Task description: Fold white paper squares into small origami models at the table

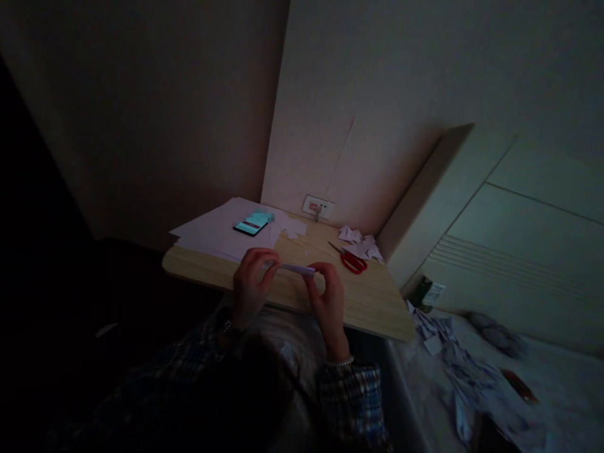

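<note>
Both my hands hold a narrow folded strip of white paper (295,268) just above a small wooden table (372,302). My left hand (251,283) pinches the strip's left end, fingers curled round it. My right hand (328,299) grips the right end the same way. Both sleeves are plaid, with a bracelet on each wrist. The room is dim.
A stack of white sheets (212,233) lies at the table's back left with a lit phone (250,227) on top. Red-handled scissors (352,260) and folded paper pieces (361,244) sit at the back right. More paper pieces (453,358) lie scattered on the bed to the right. A wall socket (317,206) is behind the table.
</note>
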Demonstrator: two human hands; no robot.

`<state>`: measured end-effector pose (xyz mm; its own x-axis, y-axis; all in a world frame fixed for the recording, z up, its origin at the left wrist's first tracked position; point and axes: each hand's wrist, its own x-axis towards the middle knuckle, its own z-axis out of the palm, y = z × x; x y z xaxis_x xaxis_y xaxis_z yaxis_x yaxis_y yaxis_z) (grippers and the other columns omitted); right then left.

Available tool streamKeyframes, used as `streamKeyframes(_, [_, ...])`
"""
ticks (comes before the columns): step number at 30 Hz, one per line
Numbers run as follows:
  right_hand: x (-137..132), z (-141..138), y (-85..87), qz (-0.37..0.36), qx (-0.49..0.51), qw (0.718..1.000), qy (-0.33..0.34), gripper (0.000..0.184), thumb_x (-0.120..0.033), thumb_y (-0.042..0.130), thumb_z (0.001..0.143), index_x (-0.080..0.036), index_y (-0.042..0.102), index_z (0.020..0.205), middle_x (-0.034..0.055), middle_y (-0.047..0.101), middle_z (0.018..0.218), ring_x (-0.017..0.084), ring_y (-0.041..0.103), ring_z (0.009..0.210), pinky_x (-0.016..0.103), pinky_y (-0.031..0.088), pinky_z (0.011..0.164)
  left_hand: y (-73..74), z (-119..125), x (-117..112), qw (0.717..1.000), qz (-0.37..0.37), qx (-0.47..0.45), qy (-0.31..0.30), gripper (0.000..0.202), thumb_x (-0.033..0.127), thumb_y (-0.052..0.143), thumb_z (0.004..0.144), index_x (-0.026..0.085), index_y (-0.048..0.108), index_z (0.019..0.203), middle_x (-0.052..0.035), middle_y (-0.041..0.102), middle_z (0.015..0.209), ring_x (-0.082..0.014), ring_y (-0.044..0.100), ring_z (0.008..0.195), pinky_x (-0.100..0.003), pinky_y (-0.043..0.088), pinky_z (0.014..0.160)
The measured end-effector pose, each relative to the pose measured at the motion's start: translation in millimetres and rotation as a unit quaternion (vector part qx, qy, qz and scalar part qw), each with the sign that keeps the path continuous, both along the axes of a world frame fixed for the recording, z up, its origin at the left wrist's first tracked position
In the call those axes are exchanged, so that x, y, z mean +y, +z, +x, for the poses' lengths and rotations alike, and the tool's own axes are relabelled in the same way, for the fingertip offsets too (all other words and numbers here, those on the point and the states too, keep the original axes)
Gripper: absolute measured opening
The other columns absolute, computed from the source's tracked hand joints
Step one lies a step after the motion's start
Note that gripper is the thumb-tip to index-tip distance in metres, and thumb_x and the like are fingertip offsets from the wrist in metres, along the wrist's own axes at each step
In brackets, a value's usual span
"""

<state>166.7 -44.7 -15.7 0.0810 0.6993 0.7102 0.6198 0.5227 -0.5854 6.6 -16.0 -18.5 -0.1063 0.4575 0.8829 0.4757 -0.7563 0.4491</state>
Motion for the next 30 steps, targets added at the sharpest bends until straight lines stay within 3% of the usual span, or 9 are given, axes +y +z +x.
streamKeyframes(7, [2,1,-2.7,0.000,0.079,0.996,-0.039,0.011,-0.029,0.054,0.085,-0.019,0.057,0.083,0.0019,0.061,0.080,0.016,0.058,0.076,0.030,0.047,0.072,-2.2,1,3,1.000,0.006,0.014,-0.022,0.007,0.014,0.057,0.083,0.020,0.059,0.086,-0.0036,0.059,0.092,-0.0171,0.058,0.090,-0.033,0.050,0.083])
streamKeyframes(13, [2,2,-2.4,-0.018,0.168,0.985,-0.029,0.012,-0.031,0.055,0.084,-0.018,0.056,0.082,0.0003,0.061,0.074,0.013,0.059,0.068,0.026,0.047,0.064,-11.6,5,13,0.994,-0.085,0.047,-0.047,0.041,0.007,0.053,0.078,0.020,0.053,0.117,-0.0103,0.050,0.116,-0.0222,0.053,0.107,-0.036,0.053,0.084])
streamKeyframes(18, [1,0,-0.7,-0.021,0.181,0.983,-0.023,0.015,-0.033,0.054,0.085,-0.018,0.055,0.083,-0.0012,0.059,0.071,0.012,0.057,0.063,0.024,0.046,0.060,-16.1,8,13,0.986,-0.104,0.094,-0.087,0.061,0.007,0.058,0.074,0.024,0.041,0.130,-0.0123,0.040,0.130,-0.0262,0.045,0.122,-0.042,0.051,0.091])
streamKeyframes(23, [-1,-2,1.3,-0.024,0.186,0.982,-0.011,0.015,-0.033,0.052,0.086,-0.019,0.054,0.085,-0.0025,0.057,0.068,0.011,0.056,0.059,0.023,0.044,0.057,-18.2,8,14,0.986,-0.099,0.103,-0.087,0.061,0.009,0.062,0.074,0.025,0.042,0.130,-0.0112,0.045,0.125,-0.0262,0.047,0.118,-0.046,0.047,0.096])
streamKeyframes(30, [5,-6,-7.7,-0.072,0.219,0.970,0.073,0.032,-0.032,0.062,0.078,-0.020,0.049,0.105,0.0009,0.065,0.082,0.013,0.061,0.065,0.026,0.051,0.061,-17.0,9,12,0.982,-0.114,0.086,-0.125,0.052,0.019,0.066,0.076,0.022,0.046,0.125,-0.0098,0.054,0.116,-0.0229,0.056,0.105,-0.037,0.053,0.082])
